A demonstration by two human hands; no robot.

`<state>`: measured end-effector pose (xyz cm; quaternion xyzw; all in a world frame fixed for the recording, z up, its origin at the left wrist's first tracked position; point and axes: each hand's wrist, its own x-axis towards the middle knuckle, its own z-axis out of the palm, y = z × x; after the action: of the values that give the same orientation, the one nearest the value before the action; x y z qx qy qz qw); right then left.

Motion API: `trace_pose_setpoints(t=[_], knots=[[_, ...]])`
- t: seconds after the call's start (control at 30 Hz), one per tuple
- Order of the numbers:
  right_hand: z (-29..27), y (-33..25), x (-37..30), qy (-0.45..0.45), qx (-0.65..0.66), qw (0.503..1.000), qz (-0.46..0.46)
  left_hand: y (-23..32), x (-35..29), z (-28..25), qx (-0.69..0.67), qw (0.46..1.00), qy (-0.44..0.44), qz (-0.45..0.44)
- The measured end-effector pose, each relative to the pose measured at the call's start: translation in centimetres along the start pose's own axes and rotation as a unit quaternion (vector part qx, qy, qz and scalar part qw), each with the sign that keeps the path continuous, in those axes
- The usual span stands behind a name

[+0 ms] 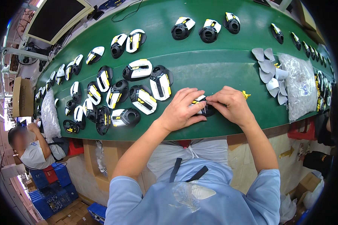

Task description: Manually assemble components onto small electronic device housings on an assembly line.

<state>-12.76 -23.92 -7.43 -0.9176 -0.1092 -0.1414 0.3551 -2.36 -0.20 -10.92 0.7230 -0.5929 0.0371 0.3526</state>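
At the near edge of the green table, both my hands work on one black-and-white shell [207,111] shaped like a computer mouse. My left hand [181,110] is closed around its left side, thumb and fingers on either flank. The thumb and fingertips of my right hand [233,106] are pinched together at the shell's upper right. Anything small between them is hidden. Just beyond my right hand lie small yellow parts [245,95]. Left of my hands, several similar shells with yellow accents [160,83] lie grouped together.
Loose curved grey covers [266,66] lie at the right beside a clear plastic bag [297,86]. More shells [210,30] line the far side of the green table [214,67]. Another bag [50,112] lies at the left, near a seated person [35,146]. A monitor [56,18] stands far left.
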Motion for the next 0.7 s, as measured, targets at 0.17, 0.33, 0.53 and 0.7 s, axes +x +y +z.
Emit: trace_pose_setpoints(t=[0.17,0.33,0.53,0.7], knots=[[0.5,0.1,-0.2,0.016,0.028,0.999,0.004,-0.1,-0.1,0.0,-0.003,1.000,0.011,-0.012],[1.0,-1.8,-0.6,0.037,0.033,0.998,0.032,0.0,-0.5,0.0,-0.004,1.000,0.015,-0.018],[1.9,-1.2,-1.5,0.051,0.010,0.997,0.050,-0.2,-0.4,0.8,-0.073,0.995,0.050,-0.047],[1.0,0.1,-1.9,0.023,-0.026,0.998,0.045,-0.5,0.9,0.7,-0.065,0.997,0.029,-0.011]])
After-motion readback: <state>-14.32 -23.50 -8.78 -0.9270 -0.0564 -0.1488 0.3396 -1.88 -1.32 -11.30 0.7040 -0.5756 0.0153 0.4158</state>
